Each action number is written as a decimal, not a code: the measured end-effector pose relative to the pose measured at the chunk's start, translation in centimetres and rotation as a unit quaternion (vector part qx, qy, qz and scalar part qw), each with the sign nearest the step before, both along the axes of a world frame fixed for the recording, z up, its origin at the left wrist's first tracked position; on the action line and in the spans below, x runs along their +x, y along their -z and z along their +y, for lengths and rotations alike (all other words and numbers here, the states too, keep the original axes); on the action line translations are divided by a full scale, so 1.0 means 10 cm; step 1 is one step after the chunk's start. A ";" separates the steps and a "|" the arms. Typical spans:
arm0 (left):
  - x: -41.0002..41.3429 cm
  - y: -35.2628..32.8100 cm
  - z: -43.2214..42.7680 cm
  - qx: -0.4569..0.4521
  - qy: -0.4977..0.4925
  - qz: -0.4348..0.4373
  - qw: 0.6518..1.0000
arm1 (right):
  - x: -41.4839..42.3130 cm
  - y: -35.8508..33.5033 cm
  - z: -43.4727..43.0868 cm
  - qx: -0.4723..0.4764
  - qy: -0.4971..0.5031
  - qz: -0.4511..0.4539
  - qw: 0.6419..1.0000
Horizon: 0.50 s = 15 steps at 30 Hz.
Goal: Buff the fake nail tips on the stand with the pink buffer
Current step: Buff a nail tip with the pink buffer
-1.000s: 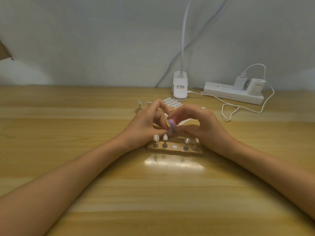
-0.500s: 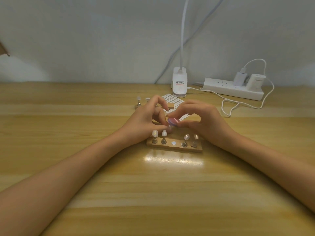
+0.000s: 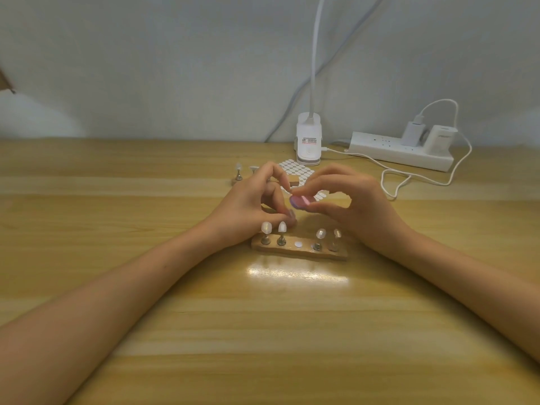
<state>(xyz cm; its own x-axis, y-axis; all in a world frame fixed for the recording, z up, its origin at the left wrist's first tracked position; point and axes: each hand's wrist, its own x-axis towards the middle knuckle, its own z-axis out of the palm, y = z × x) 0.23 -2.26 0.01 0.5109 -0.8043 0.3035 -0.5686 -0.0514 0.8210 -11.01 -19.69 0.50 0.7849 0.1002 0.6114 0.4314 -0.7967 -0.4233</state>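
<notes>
Behind the oblong wooden stand (image 3: 298,252) on the pale wooden table (image 3: 263,331), we had both hands up close together. Our right hand (image 3: 359,200) pinched the small pink oval buffer (image 3: 301,201) between thumb and forefinger, the other fingers curled loosely behind. The buffer sat above the stand's back edge, clear of the tips, its flat face turned partly upward. Our left hand (image 3: 248,206) was right beside it, fingers bent in, forefinger hooked high so its tip came just beside the buffer, thumb tucked low behind the stand. Whether that thumb gripped anything we could not tell, as the spot was blurred. On the stand we counted four pale fake nail tips (image 3: 266,228) upright on little metal pegs, two at the left end and two at the right. Between the pairs lay a bare white round spot (image 3: 298,244). Further back, partly hidden by our fingers, was a sheet of small white oval stickers (image 3: 295,168). Left of it stood two loose metal pegs (image 3: 238,172). Against the wall we saw a white clip-on lamp base (image 3: 309,144) and, to its right, a white power strip (image 3: 403,153) with two plugs in it. A thin white cable (image 3: 409,179) looped across the tabletop.
</notes>
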 end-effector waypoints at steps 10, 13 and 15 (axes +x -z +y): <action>0.02 0.01 0.00 0.001 0.003 0.000 1.000 | 0.00 0.00 0.00 -0.018 -0.010 0.012 1.000; 0.02 0.02 0.00 0.003 0.002 -0.002 1.000 | -0.01 -0.01 -0.01 0.009 -0.002 -0.003 1.000; 0.03 0.02 0.00 0.004 0.005 -0.001 1.000 | -0.02 -0.01 0.01 -0.009 -0.023 0.006 1.000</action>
<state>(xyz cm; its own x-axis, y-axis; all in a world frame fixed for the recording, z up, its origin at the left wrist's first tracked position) 0.54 -2.24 -0.18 0.5016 -0.8119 0.2985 -0.5716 -0.0520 0.8189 -11.22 -19.63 0.61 0.7865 0.1480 0.5996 0.4633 -0.7833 -0.4144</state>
